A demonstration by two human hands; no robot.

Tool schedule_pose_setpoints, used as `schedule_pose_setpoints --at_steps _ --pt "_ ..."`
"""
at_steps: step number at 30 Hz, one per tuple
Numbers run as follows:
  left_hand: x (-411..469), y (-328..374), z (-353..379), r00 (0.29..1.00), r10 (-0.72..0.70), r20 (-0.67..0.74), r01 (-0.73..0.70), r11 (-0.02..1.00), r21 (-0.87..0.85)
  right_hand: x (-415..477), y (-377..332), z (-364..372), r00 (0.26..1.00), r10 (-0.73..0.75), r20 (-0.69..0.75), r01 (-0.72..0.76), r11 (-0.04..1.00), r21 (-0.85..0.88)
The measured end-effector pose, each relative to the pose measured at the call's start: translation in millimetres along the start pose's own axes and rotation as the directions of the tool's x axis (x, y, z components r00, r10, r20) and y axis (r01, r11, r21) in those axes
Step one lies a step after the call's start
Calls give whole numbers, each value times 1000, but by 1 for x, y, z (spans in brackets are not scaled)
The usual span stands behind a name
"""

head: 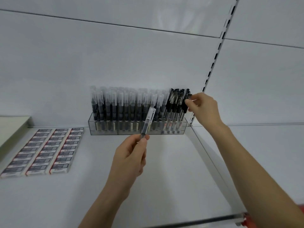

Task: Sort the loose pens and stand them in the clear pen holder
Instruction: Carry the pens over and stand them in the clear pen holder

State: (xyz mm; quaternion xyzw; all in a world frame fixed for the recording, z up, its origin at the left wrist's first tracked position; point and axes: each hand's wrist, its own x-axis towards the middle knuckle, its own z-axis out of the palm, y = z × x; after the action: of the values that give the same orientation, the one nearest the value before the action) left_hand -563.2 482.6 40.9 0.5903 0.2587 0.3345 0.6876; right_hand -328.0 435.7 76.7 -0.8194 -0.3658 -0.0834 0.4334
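Nearest, at the bottom edge, two bare forearms over a white shelf (164,178). Pinches with left hand (130,155) the lower end of a clear pen (148,119) between thumb and curled fingers; holds it cap up, tilted to the right, just in front of the holder (105,130). Pinches with right hand (204,107), thumb against fingertips, a black pen (188,97) near its cap at the holder's right end; cannot tell whether its tip sits inside. Standing upright in the holder, against the back wall: rows of clear-capped pens (123,104) filling the left and middle compartments, black-capped pens (175,101) in the right one. Well apart on the left, lying flat in three columns: small packs (44,150). Just behind the right hand, a slotted upright (212,66).
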Motion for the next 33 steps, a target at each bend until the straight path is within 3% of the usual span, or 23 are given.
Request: schedule_pose_setpoints --at_steps 2,5,8,11,16,18,19,21,22,23,28,33 --pt "-1 0 -1 1000 23 9 -23 1000 20 -8 -3 -7 996 51 -74 -46 997 60" --pt "-1 0 1 998 53 26 -54 997 47 -34 -18 -11 989 98 -113 -43 911 410" --pt "0 -2 4 994 74 81 -82 992 97 -64 -38 -8 988 85 131 -147 783 604" --pt "0 -2 7 986 101 136 -122 981 153 -80 -49 -4 940 22 342 -253 716 651" --pt "4 -4 4 969 134 207 -202 913 355 -82 -53 3 900 -6 436 -337 624 705" --pt "4 -6 -2 963 133 232 -239 820 520 -75 -55 1 924 18 381 -313 607 730" --pt "5 -9 -7 965 107 241 -245 705 665 -69 -54 -2 947 45 318 -277 618 736" --pt "8 -20 -21 971 2 240 -228 322 919 -54 -51 -7 983 102 152 -180 670 720" --pt "9 -26 -26 976 -54 212 -201 159 966 -47 -49 -10 990 119 71 -134 704 698" --pt "10 -29 -31 978 -112 174 -168 61 984 -41 -48 -10 992 123 8 -97 738 667" --pt "8 -40 -35 973 -202 112 -114 3 994 -21 -49 -2 987 33 -159 48 874 483" --pt "8 -39 -36 975 -186 120 -123 -8 992 -14 -52 14 988 -73 -137 120 920 373"
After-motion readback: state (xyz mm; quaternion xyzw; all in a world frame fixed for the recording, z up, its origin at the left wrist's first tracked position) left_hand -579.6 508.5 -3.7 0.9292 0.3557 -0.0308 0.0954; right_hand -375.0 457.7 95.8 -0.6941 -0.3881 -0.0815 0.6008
